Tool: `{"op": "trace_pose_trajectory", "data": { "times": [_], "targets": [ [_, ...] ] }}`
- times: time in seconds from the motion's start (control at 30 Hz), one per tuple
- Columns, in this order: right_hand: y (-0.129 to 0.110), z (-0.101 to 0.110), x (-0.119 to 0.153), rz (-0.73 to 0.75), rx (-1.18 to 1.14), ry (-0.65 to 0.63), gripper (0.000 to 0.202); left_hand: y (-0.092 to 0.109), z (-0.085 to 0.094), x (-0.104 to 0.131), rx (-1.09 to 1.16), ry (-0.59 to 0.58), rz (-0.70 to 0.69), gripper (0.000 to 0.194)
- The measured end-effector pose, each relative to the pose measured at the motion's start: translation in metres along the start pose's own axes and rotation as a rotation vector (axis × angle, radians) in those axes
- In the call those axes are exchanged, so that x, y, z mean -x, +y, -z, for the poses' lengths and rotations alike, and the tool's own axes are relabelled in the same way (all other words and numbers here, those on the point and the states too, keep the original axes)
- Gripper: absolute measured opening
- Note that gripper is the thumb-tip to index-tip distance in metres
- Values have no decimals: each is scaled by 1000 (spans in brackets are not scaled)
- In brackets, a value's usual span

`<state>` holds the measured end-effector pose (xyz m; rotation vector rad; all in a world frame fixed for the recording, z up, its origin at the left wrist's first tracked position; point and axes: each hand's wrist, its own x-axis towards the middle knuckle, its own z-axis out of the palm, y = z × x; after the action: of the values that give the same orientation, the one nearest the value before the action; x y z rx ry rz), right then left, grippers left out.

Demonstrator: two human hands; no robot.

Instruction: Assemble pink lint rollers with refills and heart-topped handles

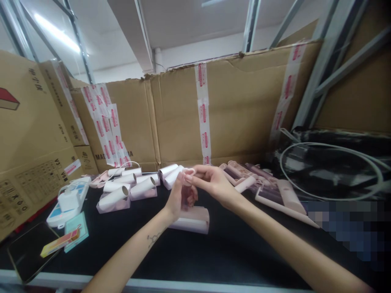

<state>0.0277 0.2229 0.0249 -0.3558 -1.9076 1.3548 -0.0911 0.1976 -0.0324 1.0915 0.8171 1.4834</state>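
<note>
My left hand (179,195) is raised over the middle of the black table (171,260), its fingers closed on a small pale pink piece (189,171). From the right, my right hand (210,179) pinches the same piece between thumb and fingers. Its exact shape is partly hidden by the fingers. Just below my hands lies a pale pink and white rounded case (195,219). Behind and left of the hands, several white rolls (114,197) rest in or on translucent boxes (122,206).
Pink parts (288,195) are heaped at the right, near a coiled white cable (282,171). A power strip (69,201), a teal card (81,232), a yellow-pink packet (61,243) and a dark phone (30,252) lie left. Cardboard (177,118) stands behind.
</note>
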Motion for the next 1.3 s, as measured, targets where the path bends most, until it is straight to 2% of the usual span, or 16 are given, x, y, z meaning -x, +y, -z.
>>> {"op": "trace_pose_trajectory", "data": {
  "times": [0.13,0.23,0.37,0.5,0.7,0.8,0.9,1.1,1.3],
  "targets": [
    [-1,0,1,-6,13,-14,29,-3,2,-2,-23,-33,-3,70],
    [0,-2,1,11,27,28,30,-3,1,-2,-24,-16,-3,70],
    [3,-5,2,26,39,91,32,-1,-1,-2,13,28,-23,67],
    [6,-8,4,44,73,98,31,3,-4,2,40,58,-24,63],
    [6,-6,2,79,162,79,27,5,-10,4,-65,143,-10,55],
    [5,-3,-1,123,222,64,21,5,-13,1,-157,193,-2,57],
    [5,-2,-1,122,233,47,17,5,-16,-1,-139,221,-10,51],
    [6,-7,1,104,199,45,17,8,-19,2,-62,205,-50,40],
    [9,-8,-2,81,156,26,25,4,-13,1,-75,187,-12,49]
  ]
}}
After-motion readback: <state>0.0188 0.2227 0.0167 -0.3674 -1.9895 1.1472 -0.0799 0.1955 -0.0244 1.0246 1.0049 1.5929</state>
